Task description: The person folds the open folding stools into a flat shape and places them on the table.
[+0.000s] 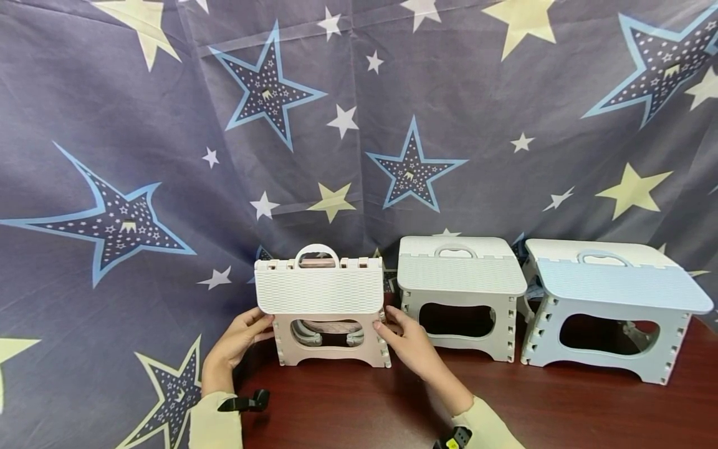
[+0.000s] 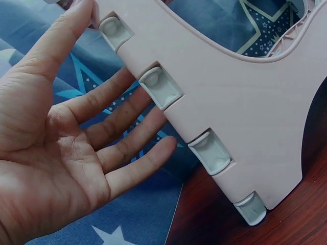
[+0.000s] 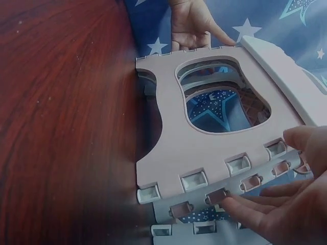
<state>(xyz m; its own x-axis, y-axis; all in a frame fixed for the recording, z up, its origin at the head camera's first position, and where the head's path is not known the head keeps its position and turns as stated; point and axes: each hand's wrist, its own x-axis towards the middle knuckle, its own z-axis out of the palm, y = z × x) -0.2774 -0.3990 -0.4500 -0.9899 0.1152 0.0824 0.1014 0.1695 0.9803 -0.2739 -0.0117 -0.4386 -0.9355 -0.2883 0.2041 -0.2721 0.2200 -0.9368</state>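
A small pink folding stool [image 1: 331,342] with a white top panel [image 1: 320,288] stands upright, partly folded, and its oval handle sticks up at the top. My left hand [image 1: 238,343] grips its left side, thumb at the front edge just under the top panel. In the left wrist view, the fingers [image 2: 127,153] reach toward the hinge edge. My right hand [image 1: 412,343] holds the opposite side, with the thumb on the front panel. In the right wrist view, the fingers [image 3: 250,212] lie along the hinged side, where grey and pink folding panels show.
To the right stand two unfolded stools, a white-grey stool [image 1: 460,274] close beside my right hand and a light blue stool [image 1: 622,287] farther right. All rest on a dark reddish wooden table [image 1: 348,411]. A star-patterned cloth [image 1: 336,156] hangs behind.
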